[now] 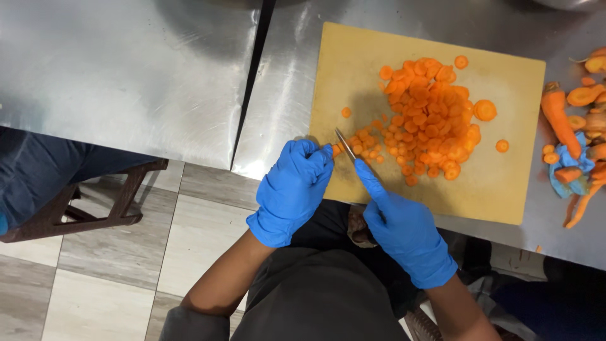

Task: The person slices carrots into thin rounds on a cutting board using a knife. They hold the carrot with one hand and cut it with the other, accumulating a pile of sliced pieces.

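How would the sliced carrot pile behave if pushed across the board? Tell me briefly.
The carrot slices would likely scatter, being loose. Flat rounds probably slide rather than roll on the cutting board. Each looks light and stiff.

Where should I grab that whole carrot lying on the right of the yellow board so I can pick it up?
Grab the whole carrot around its thick upper half, just below the stubby top. It lies flat on the metal table, so come from above and pinch across its width. Its thin tip rests by the blue cloth and the scraps, which probably leaves less room there.

Steel table [126,76] glossy; cutting board [505,189] matt plastic; gloves [290,189] smooth rubber.
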